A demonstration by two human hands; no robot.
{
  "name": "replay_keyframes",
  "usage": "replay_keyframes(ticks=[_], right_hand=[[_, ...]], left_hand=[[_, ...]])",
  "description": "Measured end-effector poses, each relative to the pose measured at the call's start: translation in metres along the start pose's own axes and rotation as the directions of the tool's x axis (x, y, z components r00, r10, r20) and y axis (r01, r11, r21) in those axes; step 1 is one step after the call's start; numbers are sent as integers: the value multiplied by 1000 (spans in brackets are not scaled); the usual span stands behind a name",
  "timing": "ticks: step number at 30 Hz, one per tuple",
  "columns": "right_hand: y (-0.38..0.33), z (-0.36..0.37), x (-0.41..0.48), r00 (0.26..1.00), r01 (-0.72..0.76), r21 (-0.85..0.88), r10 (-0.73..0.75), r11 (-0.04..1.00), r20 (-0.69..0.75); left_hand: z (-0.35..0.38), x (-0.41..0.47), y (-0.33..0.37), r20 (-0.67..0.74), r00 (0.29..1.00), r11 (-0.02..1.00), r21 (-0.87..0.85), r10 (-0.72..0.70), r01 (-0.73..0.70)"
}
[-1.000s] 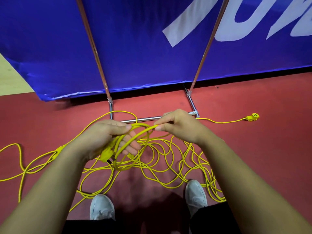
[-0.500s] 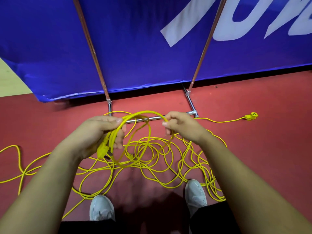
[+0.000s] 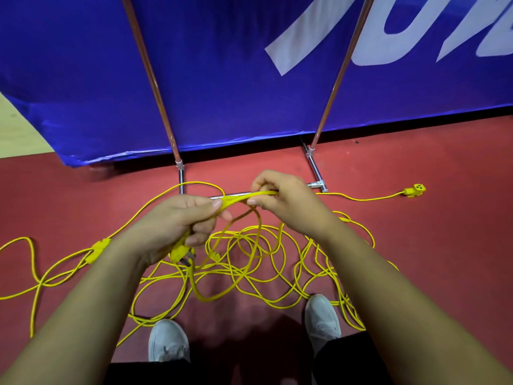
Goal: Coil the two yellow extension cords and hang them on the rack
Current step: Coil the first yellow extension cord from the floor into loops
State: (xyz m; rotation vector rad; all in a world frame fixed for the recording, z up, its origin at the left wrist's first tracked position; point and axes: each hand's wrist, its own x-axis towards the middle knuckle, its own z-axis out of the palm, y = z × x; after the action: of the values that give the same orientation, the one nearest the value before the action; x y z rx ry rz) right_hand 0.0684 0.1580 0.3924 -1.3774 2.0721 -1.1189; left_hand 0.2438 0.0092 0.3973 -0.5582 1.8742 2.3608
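Yellow extension cord (image 3: 266,276) lies in a loose tangle on the red floor in front of my feet. My left hand (image 3: 177,226) grips a few hanging loops of it, and the yellow plug (image 3: 180,252) sticks out below the fist. My right hand (image 3: 280,198) pinches a strand of the same cord just right of my left thumb. A socket end (image 3: 415,190) lies on the floor far right, and a joined plug-and-socket (image 3: 98,250) lies at the left. The rack's base bar (image 3: 230,194) and two slanted poles (image 3: 155,87) stand just behind my hands.
A blue banner (image 3: 249,79) with white lettering hangs behind the rack. My two grey shoes (image 3: 168,340) stand among the cord on the red floor (image 3: 444,245). Pale wooden flooring (image 3: 16,134) shows at the far left.
My right hand has carried the strand back toward my left hand. The wide loop that was spread between them half a second ago is now pulled flat and short.
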Motion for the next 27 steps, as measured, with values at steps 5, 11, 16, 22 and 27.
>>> replay_keyframes(ticks=[5,11,16,22,27], right_hand=[[40,-3,-2,979,-141,-180,164,974,122],[88,0,-6,918,-385,-158,395,909,35],[103,2,-8,868,-491,20,491,871,-69],[92,12,-6,781,-492,527,619,693,-84],[88,8,0,838,-542,-109,528,833,-136]], left_hand=[[0,-2,11,-154,984,968,-222,86,-120],[-10,-11,21,-185,977,922,-349,104,-164],[-18,-12,20,119,966,743,-662,228,-94],[-11,-9,20,-135,968,925,-293,210,-242],[-5,-6,17,-241,956,977,-88,167,-193]])
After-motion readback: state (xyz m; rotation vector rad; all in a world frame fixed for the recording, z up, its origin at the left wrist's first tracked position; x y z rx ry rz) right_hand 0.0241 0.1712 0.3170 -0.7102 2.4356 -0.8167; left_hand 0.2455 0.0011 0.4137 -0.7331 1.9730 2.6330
